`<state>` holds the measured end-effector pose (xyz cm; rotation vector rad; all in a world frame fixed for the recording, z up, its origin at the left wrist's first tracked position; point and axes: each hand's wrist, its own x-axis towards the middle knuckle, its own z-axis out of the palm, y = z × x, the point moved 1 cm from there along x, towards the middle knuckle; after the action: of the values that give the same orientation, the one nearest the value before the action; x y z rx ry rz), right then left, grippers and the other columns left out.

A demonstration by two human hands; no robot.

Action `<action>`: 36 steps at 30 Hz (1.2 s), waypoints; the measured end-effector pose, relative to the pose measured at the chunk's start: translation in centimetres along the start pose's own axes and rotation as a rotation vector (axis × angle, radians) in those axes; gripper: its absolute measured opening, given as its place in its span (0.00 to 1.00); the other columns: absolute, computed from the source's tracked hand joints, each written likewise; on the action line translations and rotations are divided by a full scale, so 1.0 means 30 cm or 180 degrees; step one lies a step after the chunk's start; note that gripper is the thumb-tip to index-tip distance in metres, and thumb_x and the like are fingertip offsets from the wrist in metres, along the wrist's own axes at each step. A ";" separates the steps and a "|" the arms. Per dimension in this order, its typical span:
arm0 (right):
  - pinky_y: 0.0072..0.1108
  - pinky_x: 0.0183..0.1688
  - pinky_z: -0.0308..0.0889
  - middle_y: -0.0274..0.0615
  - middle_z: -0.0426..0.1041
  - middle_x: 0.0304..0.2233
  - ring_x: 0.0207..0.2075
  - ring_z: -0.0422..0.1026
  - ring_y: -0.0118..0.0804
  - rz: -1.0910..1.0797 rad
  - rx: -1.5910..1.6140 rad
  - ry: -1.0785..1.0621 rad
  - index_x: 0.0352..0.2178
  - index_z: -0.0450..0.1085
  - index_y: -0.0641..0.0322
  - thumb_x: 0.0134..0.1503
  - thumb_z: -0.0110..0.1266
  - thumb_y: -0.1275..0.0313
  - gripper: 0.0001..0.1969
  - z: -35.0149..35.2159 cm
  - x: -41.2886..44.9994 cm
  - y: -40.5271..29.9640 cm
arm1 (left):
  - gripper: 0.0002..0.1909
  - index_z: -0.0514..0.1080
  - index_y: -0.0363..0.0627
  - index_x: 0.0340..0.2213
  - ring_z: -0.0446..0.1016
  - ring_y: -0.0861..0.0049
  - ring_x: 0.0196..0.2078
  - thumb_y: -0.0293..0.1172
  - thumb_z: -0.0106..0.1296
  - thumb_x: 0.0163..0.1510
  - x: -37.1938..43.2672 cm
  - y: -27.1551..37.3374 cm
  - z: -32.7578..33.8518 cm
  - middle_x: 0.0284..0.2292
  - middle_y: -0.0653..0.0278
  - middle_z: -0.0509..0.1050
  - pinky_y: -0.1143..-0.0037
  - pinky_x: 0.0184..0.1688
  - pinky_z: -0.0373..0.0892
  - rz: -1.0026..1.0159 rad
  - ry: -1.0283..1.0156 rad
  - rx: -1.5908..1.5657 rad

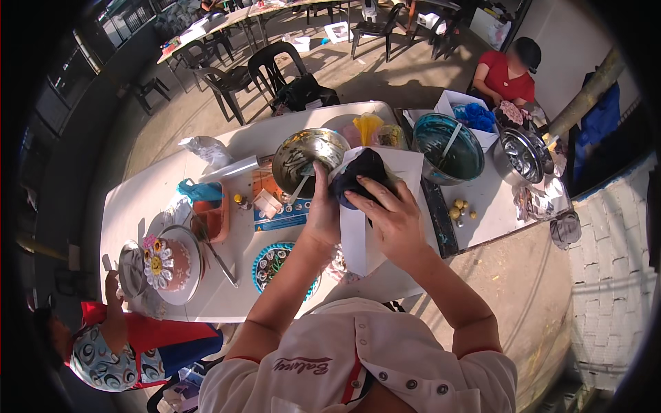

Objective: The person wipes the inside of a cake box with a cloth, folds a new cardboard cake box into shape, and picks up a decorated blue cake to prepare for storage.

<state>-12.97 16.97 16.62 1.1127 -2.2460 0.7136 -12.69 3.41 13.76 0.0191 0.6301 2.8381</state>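
Observation:
A dark, soft bundle, perhaps a piping bag filled with dark icing, is between my hands above the table. My left hand steadies it from the left, palm upright and thumb up. The fingers of my right hand press on its front and right side. Under and behind it is a white cardboard box with a flap hanging towards me. A steel mixing bowl smeared with icing, with a spatula in it, stands just left of the bundle. A round cake with a blue piped border lies partly behind my left forearm.
At left are a pink cake with flower decoration, an orange container and a person in a patterned top. At right, a bowl of teal icing, gold balls and a steel pot stand near a person in red.

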 end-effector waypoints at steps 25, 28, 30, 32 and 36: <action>0.31 0.38 0.65 0.42 0.69 0.38 0.34 0.65 0.48 0.0637 0.0028 0.0713 0.44 0.68 0.47 0.40 0.46 0.86 0.28 -0.079 0.008 0.074 | 0.37 0.55 0.44 0.53 0.56 0.55 0.56 0.17 0.51 0.38 -0.075 0.036 0.004 0.49 0.51 0.62 0.42 0.47 0.59 0.0558 -0.0410 0.0869; 0.31 0.38 0.65 0.42 0.69 0.38 0.33 0.65 0.48 0.0876 -0.0665 0.0919 0.44 0.68 0.47 0.40 0.46 0.86 0.29 -0.084 -0.022 0.249 | 0.37 0.54 0.45 0.53 0.54 0.48 0.56 0.16 0.50 0.38 -0.079 0.040 -0.003 0.50 0.52 0.61 0.36 0.45 0.56 0.0720 -0.0793 0.0559; 0.31 0.39 0.65 0.42 0.69 0.38 0.33 0.65 0.48 0.1303 -0.0696 0.0950 0.44 0.68 0.47 0.39 0.47 0.85 0.28 -0.090 -0.029 0.298 | 0.36 0.55 0.43 0.52 0.53 0.51 0.57 0.18 0.50 0.39 -0.080 0.042 -0.006 0.49 0.51 0.61 0.37 0.45 0.56 0.0731 -0.0739 0.0710; 0.31 0.39 0.65 0.42 0.69 0.38 0.33 0.65 0.47 0.1159 -0.0582 0.0906 0.44 0.68 0.47 0.39 0.47 0.85 0.29 -0.077 -0.030 0.251 | 0.35 0.55 0.42 0.52 0.53 0.54 0.57 0.20 0.50 0.39 -0.073 0.043 -0.009 0.48 0.49 0.60 0.38 0.45 0.57 0.0758 -0.0671 0.0860; 0.30 0.39 0.64 0.42 0.68 0.38 0.34 0.64 0.46 0.0775 -0.0244 0.0804 0.44 0.68 0.46 0.38 0.48 0.85 0.29 -0.071 0.001 0.124 | 0.34 0.56 0.42 0.52 0.54 0.54 0.57 0.20 0.50 0.39 -0.073 0.044 -0.023 0.48 0.48 0.61 0.38 0.45 0.57 0.0836 -0.0681 0.0895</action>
<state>-15.59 20.29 17.34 0.6773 -2.1890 0.8083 -10.89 1.45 13.78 0.4797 1.0367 2.9057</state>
